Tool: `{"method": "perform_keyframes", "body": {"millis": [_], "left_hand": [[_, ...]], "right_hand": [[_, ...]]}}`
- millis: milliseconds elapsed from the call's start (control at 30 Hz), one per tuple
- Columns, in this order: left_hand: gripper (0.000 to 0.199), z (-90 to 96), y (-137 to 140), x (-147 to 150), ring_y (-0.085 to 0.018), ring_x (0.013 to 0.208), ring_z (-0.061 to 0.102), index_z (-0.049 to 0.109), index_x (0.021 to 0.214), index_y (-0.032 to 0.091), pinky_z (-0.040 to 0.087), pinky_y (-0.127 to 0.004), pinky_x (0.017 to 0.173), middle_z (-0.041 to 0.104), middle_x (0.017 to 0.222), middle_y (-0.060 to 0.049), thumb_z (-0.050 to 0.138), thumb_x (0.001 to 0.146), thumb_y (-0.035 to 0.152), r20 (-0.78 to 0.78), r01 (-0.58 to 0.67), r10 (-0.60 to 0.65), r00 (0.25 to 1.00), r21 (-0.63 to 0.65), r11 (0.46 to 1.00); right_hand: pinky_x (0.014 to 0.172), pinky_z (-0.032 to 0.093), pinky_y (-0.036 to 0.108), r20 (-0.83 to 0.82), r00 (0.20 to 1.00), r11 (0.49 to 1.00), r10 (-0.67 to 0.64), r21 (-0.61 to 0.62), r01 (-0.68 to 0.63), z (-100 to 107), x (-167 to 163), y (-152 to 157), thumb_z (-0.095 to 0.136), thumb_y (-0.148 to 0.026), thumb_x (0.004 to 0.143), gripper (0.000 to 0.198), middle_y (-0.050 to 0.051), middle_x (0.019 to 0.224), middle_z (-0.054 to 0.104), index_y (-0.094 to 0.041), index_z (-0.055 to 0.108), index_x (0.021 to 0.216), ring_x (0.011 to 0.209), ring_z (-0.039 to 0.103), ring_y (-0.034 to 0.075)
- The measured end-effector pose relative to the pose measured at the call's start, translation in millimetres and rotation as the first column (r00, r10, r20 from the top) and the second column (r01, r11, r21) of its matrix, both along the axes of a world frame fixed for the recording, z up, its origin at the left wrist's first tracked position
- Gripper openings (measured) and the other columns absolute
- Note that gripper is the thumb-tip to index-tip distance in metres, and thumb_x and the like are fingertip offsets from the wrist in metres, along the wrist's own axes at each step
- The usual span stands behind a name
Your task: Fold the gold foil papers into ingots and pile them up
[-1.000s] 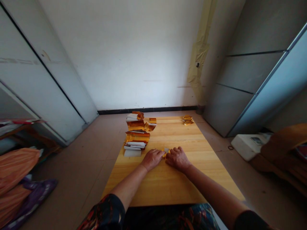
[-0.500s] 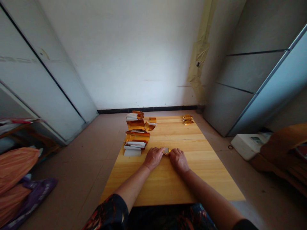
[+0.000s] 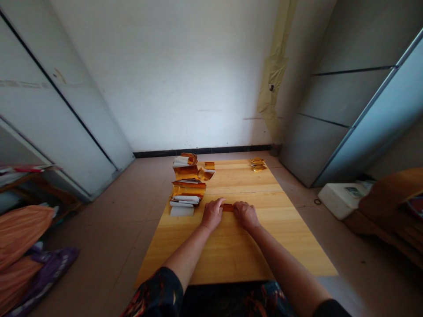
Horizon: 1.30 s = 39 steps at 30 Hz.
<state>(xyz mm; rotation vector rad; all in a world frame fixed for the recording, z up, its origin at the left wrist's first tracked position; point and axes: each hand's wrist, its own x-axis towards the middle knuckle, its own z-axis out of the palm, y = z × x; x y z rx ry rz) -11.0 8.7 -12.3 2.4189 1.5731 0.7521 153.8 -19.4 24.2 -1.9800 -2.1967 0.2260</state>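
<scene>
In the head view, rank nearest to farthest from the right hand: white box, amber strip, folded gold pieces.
From the right hand:
1. Amber strip: at its fingertips, toward the left hand.
2. Folded gold pieces: far right corner of the table.
3. White box: off the table, to the right.

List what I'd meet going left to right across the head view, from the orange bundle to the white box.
Orange bundle, paper stack, left hand, brown strip, right hand, white box.

Orange cloth (image 3: 24, 235), perhaps, at far left; 1 white box (image 3: 334, 201) at right.
</scene>
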Motion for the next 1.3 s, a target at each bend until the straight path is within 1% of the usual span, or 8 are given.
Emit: {"method": "perform_keyframes", "body": {"millis": [200,500,667,800,933,1000,1167,1300], "left_hand": [[0.046,-0.5,2.0,6.3,-0.018,0.089,0.061,0.05,0.122,0.022,0.043,-0.032,0.083,0.067,0.093,-0.004,0.049,0.079,0.005,0.034,-0.083,0.084,0.996,-0.045,0.996],[0.046,2.0,9.3,10.4,-0.015,0.088,0.061,0.049,0.12,0.02,0.044,-0.029,0.082,0.066,0.093,-0.002,0.051,0.078,0.004,0.153,-0.116,0.135,0.979,-0.126,0.985],[0.035,2.4,10.7,8.4,-0.014,0.086,0.061,0.053,0.107,0.02,0.045,-0.027,0.08,0.065,0.092,-0.001,0.052,0.076,0.004,0.169,-0.113,0.135,0.976,-0.135,0.984],[0.019,3.8,10.1,7.3,-0.014,0.085,0.059,0.055,0.093,0.019,0.044,-0.027,0.078,0.064,0.091,-0.002,0.053,0.078,0.007,0.131,-0.089,0.104,0.986,-0.114,0.989],[0.012,5.9,10.2,5.1,-0.015,0.084,0.057,0.058,0.087,0.019,0.043,-0.027,0.077,0.062,0.088,-0.002,0.052,0.081,0.011,0.065,-0.053,0.059,0.996,-0.095,0.994],[0.012,6.9,10.4,3.8,-0.015,0.085,0.056,0.06,0.086,0.019,0.043,-0.026,0.077,0.061,0.088,-0.003,0.051,0.082,0.012,0.044,-0.025,0.029,0.999,-0.082,0.996],[0.023,10.5,8.7,1.6,-0.014,0.085,0.056,0.068,0.088,0.023,0.042,-0.025,0.079,0.061,0.088,-0.002,0.049,0.084,0.011,0.027,0.082,-0.08,0.996,-0.076,0.994],[0.025,14.9,4.1,1.2,-0.017,0.092,0.054,0.071,0.092,0.028,0.039,-0.03,0.082,0.061,0.093,-0.003,0.051,0.084,0.015,-0.056,0.035,-0.039,0.998,-0.069,0.997]], "right_hand": [[0.072,0.035,0.026,0.012,0.992,0.992,-0.129,0.003,0.129,-5.3,-9.9,1.6,0.04,-0.025,0.094,0.017,0.007,0.096,0.067,-0.019,0.055,0.099,0.092,0.061,0.016],[0.066,0.035,0.026,0.021,0.984,0.983,-0.18,0.038,0.179,-10.5,-13.8,5.0,0.038,-0.022,0.094,0.017,0.009,0.089,0.067,-0.017,0.054,0.095,0.085,0.063,0.017],[0.066,0.034,0.025,0.043,0.983,0.982,-0.178,0.074,0.175,-11.8,-15.0,3.4,0.038,-0.024,0.095,0.019,0.009,0.088,0.067,-0.017,0.055,0.092,0.083,0.062,0.017],[0.066,0.034,0.026,0.036,0.984,0.983,-0.172,0.065,0.169,-9.0,-15.0,2.0,0.038,-0.024,0.095,0.02,0.009,0.088,0.067,-0.018,0.056,0.093,0.082,0.062,0.016],[0.067,0.033,0.025,0.037,0.986,0.985,-0.161,0.063,0.159,-6.5,-15.0,1.5,0.038,-0.026,0.095,0.021,0.008,0.086,0.066,-0.018,0.058,0.092,0.081,0.061,0.015],[0.066,0.033,0.025,0.042,0.986,0.985,-0.16,0.065,0.157,-6.2,-14.8,1.4,0.038,-0.026,0.095,0.021,0.008,0.087,0.065,-0.019,0.058,0.093,0.081,0.06,0.015],[0.067,0.033,0.025,0.031,0.988,0.987,-0.152,0.054,0.15,-8.2,-10.8,1.4,0.042,-0.023,0.093,0.019,0.006,0.092,0.064,-0.019,0.06,0.094,0.083,0.059,0.015],[0.07,0.033,0.024,-0.005,0.991,0.989,-0.133,0.066,0.133,-10.8,-5.0,1.3,0.047,-0.025,0.09,0.015,0.005,0.095,0.062,-0.02,0.062,0.09,0.089,0.055,0.015]]}}
